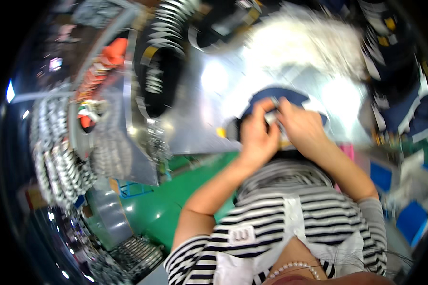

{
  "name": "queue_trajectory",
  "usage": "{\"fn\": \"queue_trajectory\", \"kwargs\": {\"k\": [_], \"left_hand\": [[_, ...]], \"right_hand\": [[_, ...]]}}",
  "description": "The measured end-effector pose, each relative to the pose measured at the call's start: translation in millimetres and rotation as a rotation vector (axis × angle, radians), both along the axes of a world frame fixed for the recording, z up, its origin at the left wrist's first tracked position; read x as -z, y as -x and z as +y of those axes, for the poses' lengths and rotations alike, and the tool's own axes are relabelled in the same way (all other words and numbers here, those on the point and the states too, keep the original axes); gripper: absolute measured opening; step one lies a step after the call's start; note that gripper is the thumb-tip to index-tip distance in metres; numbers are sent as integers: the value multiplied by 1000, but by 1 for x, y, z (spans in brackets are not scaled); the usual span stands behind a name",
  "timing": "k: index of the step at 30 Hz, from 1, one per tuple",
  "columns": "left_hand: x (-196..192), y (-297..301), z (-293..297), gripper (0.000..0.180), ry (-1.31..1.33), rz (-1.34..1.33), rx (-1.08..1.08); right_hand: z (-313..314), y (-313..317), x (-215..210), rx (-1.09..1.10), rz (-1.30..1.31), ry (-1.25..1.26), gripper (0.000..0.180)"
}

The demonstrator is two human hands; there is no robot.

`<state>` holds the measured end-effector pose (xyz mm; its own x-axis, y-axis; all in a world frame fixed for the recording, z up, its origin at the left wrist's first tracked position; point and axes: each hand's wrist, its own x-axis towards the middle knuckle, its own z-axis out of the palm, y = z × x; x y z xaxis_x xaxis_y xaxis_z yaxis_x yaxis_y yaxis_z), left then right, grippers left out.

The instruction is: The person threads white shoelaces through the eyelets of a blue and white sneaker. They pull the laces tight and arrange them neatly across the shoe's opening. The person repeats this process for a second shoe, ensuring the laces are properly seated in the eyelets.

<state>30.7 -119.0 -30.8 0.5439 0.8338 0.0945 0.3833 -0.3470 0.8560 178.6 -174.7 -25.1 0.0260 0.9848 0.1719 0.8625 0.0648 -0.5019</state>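
Close in front of my body, over the metal tabletop, a navy blue piece with white parts point(283, 93) lies under and between my hands. It looks like a shoe upper, but blur hides its exact kind. My left hand point(259, 135) is closed on its left side, with thumb and fingers bent together. Over its right side my right hand point(302, 127) is closed too, its fingertips meeting the left hand's near the middle. Whatever small part lies between the fingertips is hidden. A dark end with a yellow spot point(221, 132) shows just left of my left hand.
A shiny metal tabletop point(190, 128) carries a fluffy white heap point(309, 42) at the back. Black pieces with white stripes point(159, 80) are stacked left, and navy and white pieces point(390, 104) right. Orange pieces point(102, 66) sit farther left. Green floor point(171, 204) shows below.
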Motion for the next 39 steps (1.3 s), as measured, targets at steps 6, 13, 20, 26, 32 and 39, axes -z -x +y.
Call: {"fn": "queue_trajectory", "kwargs": {"k": [6,13,20,26,32,39], "left_hand": [[0,2,26,56,415,-113,11],[2,-10,46,48,606,-331,55],[-51,13,23,53,419,2,138],[-46,-9,8,34,-490,374,259],[-15,-11,32,17,-383,139,115],[-36,-21,8,16,-425,38,240]], "right_hand": [[-32,-42,-37,245,364,4,18],[-24,-53,-1,209,274,-105,38],[-40,-54,9,125,286,-127,32],[-40,-38,-12,223,276,-182,18],[-108,-27,-11,-353,386,170,16],[-45,-40,8,370,927,47,15]]}}
